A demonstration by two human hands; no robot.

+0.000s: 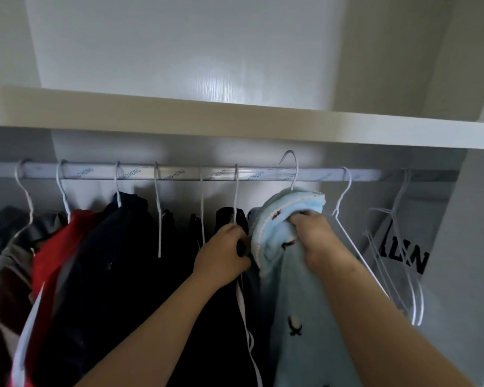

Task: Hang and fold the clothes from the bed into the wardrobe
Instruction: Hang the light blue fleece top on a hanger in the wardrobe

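A person's right hand (316, 233) grips a light-blue shirt (291, 275) by its bunched collar, its wire hanger (292, 166) raised at the wardrobe rail (179, 174) and apparently not yet seated, while the left hand (221, 252) clutches the neighbouring black garment (227, 216); at least 4 garments already hang leftward along the rail.

I am viewing a home wardrobe: white shelf (235, 118), metal rail (179, 174), wire hangers (158, 208), hung garments (118, 247).
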